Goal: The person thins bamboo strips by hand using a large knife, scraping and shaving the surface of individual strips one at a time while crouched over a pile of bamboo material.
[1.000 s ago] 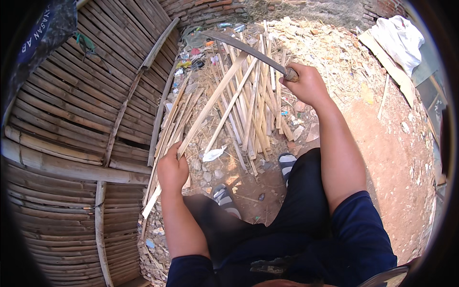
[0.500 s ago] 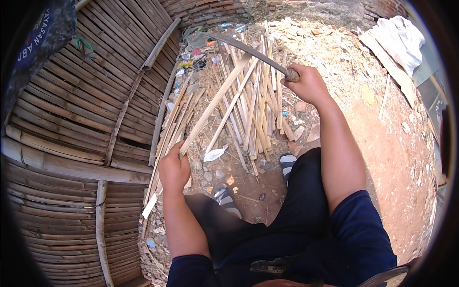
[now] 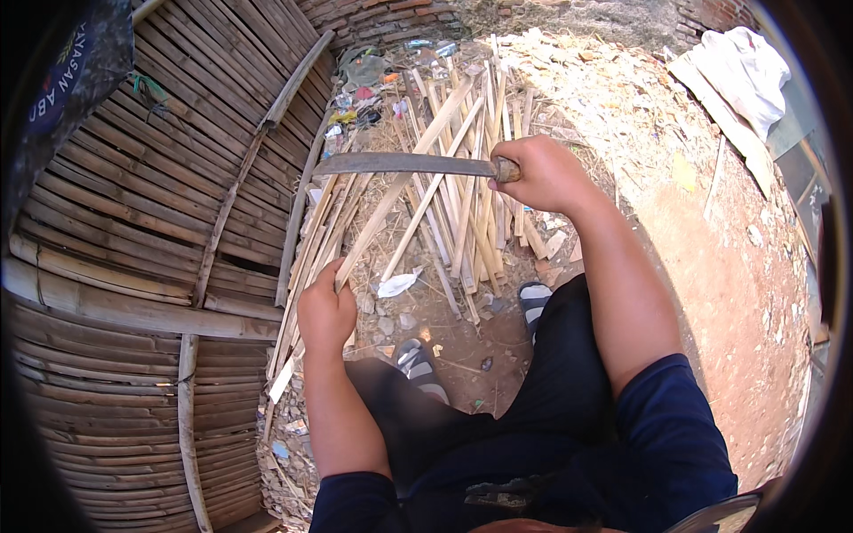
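Note:
My left hand point(image 3: 327, 306) is closed round the near end of a long pale bamboo strip point(image 3: 378, 222), which slants away to the upper right. In my right hand point(image 3: 544, 173) is the wooden handle of a machete point(image 3: 404, 163). Its long dark blade points left and crosses over the strip; whether the two touch I cannot tell. Beneath and beyond lies a loose heap of split bamboo strips point(image 3: 480, 222). More strips point(image 3: 311, 235) lie on the left, beside the wall and next to my left hand.
A slatted bamboo wall point(image 3: 142, 204) runs along the left, and a brick wall point(image 3: 391, 19) stands at the back. My sandalled feet point(image 3: 418, 369) are close to the heap. Litter and rubble cover the ground. A white sack point(image 3: 742, 75) lies at the far right.
My right hand has come slightly nearer and left. The machete blade has swung from pointing far left to lying nearly level across the bamboo strip. My left hand has hardly moved.

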Demonstrator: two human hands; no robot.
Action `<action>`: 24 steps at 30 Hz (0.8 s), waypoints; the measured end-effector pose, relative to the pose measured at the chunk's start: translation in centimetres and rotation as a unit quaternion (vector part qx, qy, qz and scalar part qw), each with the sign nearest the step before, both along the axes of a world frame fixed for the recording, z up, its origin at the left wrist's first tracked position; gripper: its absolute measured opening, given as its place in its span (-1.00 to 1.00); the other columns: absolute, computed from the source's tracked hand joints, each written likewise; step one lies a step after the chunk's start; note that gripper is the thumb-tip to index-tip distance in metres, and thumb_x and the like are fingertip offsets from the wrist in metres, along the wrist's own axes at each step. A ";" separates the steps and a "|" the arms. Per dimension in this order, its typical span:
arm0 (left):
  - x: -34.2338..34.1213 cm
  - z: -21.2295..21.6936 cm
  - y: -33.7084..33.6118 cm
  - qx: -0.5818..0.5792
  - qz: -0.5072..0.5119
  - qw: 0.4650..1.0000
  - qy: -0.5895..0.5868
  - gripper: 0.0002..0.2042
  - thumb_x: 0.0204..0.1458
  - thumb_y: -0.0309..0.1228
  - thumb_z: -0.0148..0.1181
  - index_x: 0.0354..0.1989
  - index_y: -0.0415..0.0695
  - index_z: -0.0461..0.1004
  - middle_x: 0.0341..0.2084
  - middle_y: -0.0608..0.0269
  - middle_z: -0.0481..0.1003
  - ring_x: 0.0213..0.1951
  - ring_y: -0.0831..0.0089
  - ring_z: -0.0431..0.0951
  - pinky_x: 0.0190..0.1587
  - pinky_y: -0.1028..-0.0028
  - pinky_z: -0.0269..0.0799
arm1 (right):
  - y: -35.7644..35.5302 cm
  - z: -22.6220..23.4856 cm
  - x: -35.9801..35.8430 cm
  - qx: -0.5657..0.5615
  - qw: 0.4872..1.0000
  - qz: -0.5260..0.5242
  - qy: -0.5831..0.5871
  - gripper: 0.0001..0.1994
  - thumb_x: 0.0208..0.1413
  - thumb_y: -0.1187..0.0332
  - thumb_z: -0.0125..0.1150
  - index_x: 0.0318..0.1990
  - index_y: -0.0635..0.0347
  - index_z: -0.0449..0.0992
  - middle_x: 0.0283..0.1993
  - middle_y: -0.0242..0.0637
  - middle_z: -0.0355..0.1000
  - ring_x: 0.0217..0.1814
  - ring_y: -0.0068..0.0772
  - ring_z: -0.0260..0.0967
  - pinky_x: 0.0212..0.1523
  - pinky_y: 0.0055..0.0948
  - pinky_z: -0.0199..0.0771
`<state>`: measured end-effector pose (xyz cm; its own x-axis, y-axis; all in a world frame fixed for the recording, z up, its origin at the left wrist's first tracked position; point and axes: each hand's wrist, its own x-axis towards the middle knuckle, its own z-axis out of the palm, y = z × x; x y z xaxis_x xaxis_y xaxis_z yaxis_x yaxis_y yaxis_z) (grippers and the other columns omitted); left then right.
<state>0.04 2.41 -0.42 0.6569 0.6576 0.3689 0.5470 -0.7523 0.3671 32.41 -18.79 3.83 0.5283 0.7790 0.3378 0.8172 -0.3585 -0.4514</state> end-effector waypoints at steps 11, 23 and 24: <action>0.6 0.0 -0.2 0.024 0.020 0.999 -0.009 -0.61 0.06 -0.46 0.20 0.10 -0.11 0.65 -0.41 -0.19 0.63 -0.35 -0.14 0.66 -0.23 0.03 0.55 | -0.9 0.1 0.7 0.031 0.999 -0.036 0.015 -0.72 0.11 0.17 0.51 -0.23 0.17 0.63 -0.39 -0.04 0.57 -0.30 0.13 0.53 -0.24 -0.04 0.50; 0.6 -0.1 -0.3 0.066 0.045 0.997 -0.007 -0.61 0.05 -0.45 0.21 0.10 -0.14 0.65 -0.41 -0.20 0.64 -0.36 -0.17 0.65 -0.23 0.01 0.56 | 0.2 0.0 0.8 0.018 0.995 -0.081 0.046 -0.71 0.11 0.13 0.51 -0.18 0.13 0.66 -0.30 -0.05 0.62 -0.23 0.08 0.58 -0.19 -0.05 0.54; 0.7 0.0 -0.5 0.058 0.048 0.997 -0.002 -0.61 0.05 -0.45 0.21 0.10 -0.14 0.65 -0.40 -0.20 0.64 -0.36 -0.17 0.65 -0.23 0.01 0.56 | -0.1 0.0 1.5 0.023 0.992 -0.109 0.063 -0.70 0.11 0.13 0.52 -0.17 0.14 0.66 -0.31 -0.05 0.62 -0.24 0.07 0.58 -0.19 -0.07 0.54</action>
<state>0.73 1.93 -0.43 0.5913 0.6701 0.4486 0.6167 -0.7342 0.2839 33.86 -18.90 3.83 0.7224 0.6276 0.2903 0.6586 -0.4965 -0.5654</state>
